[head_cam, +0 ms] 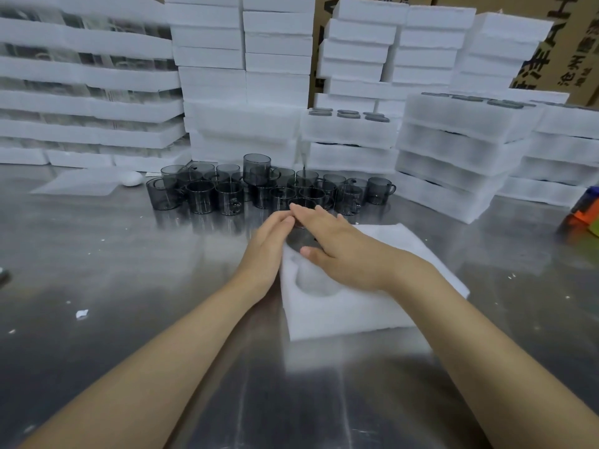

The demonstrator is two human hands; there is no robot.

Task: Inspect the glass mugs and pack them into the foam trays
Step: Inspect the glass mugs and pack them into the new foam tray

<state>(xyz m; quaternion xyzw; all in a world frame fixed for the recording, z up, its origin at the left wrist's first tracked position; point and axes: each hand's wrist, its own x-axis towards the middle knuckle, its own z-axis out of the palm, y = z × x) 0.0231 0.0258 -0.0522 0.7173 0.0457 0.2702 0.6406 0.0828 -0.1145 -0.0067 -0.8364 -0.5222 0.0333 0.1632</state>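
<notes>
A white foam tray with round pockets lies on the steel table in front of me. A dark smoked-glass mug sits at the tray's far left pocket, mostly hidden between my hands. My right hand lies flat over the mug with straight fingers and the thumb beside it. My left hand rests against the tray's left side, fingers straight along the mug and touching my right fingertips. An empty pocket shows just below my right hand. Several more smoked mugs stand clustered behind.
Stacks of filled foam trays rise at the right and back, with more foam stacks at the left. A thin foam sheet lies at the back left. A colourful object sits at the right edge. Cardboard boxes stand behind.
</notes>
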